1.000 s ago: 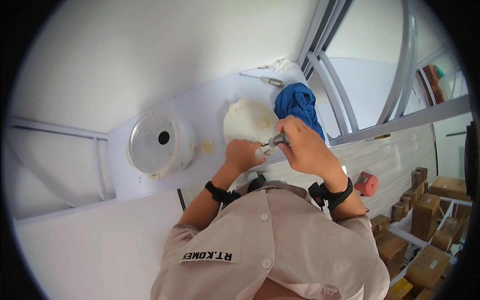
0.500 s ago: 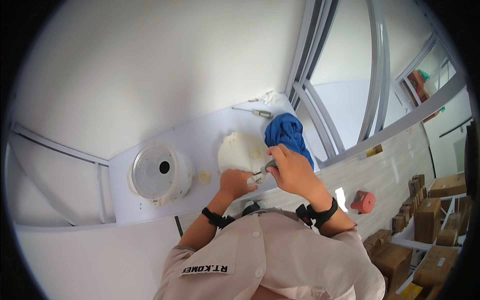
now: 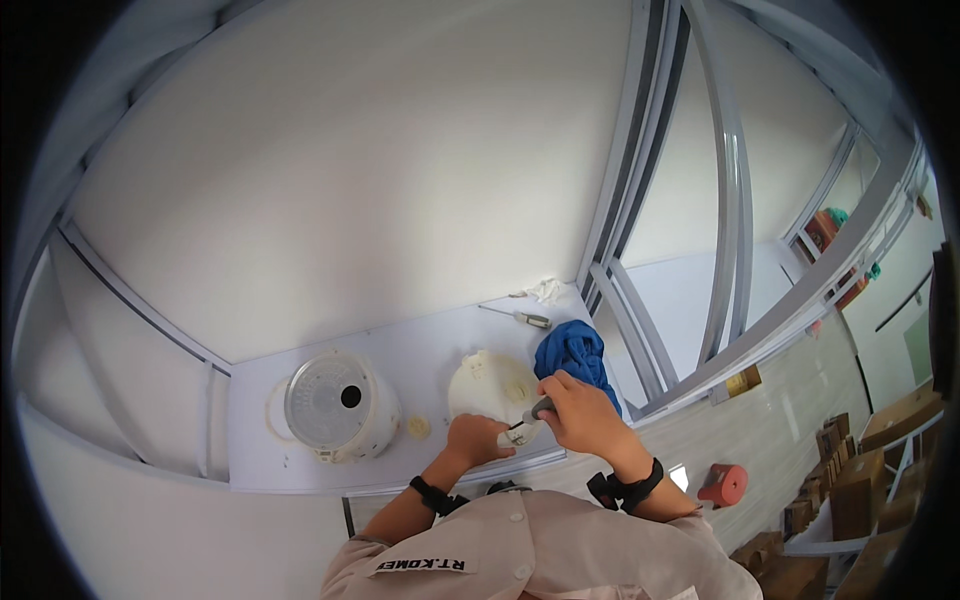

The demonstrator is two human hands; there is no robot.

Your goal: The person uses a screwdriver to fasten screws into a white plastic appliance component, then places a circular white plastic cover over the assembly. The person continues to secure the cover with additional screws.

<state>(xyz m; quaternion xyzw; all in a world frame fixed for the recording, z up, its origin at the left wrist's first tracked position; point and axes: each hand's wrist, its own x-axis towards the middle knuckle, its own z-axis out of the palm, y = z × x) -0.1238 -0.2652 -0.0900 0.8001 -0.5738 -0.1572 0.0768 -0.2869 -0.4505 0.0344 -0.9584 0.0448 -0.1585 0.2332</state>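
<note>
A cream, round lid-like part (image 3: pixel 472 385) lies on the bench in front of me, with a small raised ring on its right side. My left hand (image 3: pixel 474 440) is closed on its near edge. In my right hand (image 3: pixel 582 412) I grip a screwdriver (image 3: pixel 541 408) by its grey handle. The dark shaft slants down and left to the near edge of the lid, beside my left fingers. Exactly what the tip touches is too small to tell. Left of the lid are a little cream round cap (image 3: pixel 419 428) and a white, pot-shaped appliance (image 3: pixel 378 420) with a clear, dark-holed top.
Bunched blue cloth (image 3: pixel 570 350) lies right of the lid. Behind it are another screwdriver (image 3: pixel 534 321) and crumpled white cloth (image 3: pixel 547 290). Metal frame posts (image 3: pixel 722 250) border the bench (image 3: pixel 255 425). A red roll (image 3: pixel 724 485) and cardboard boxes (image 3: pixel 858 490) stand to the right.
The view has tilted upward, so the bench and my hands appear lower in the picture. Both hands keep their holds, and the screwdriver stays at the near edge of the lid.
</note>
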